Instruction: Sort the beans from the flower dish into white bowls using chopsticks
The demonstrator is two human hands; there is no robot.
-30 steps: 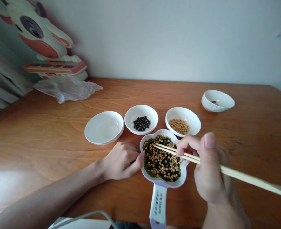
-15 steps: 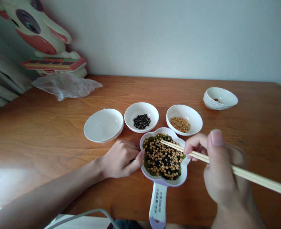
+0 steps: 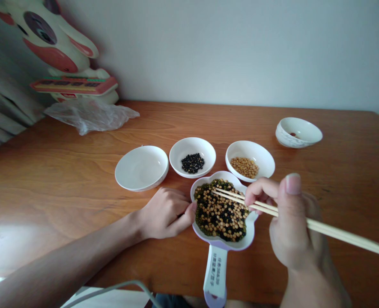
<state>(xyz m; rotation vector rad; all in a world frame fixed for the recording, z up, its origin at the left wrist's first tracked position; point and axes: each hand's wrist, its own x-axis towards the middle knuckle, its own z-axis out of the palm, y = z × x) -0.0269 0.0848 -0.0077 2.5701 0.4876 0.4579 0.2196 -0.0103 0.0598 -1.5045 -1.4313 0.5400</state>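
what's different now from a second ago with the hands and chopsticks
The right hand has shifted slightly right, drawing the chopsticks with it, so their tips sit a little further right over the mixed beans. Nothing was visibly taken up or let go. The left hand stays at the left edge of the scoop; the white bowls stayed put.

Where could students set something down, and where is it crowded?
Bare table: left of the leftmost bowl, between plastic bag and left forearm; also between far-right bowl and right hand. Crowded: the scoop, hemmed by left hand, chopsticks and yellow-bean bowl.
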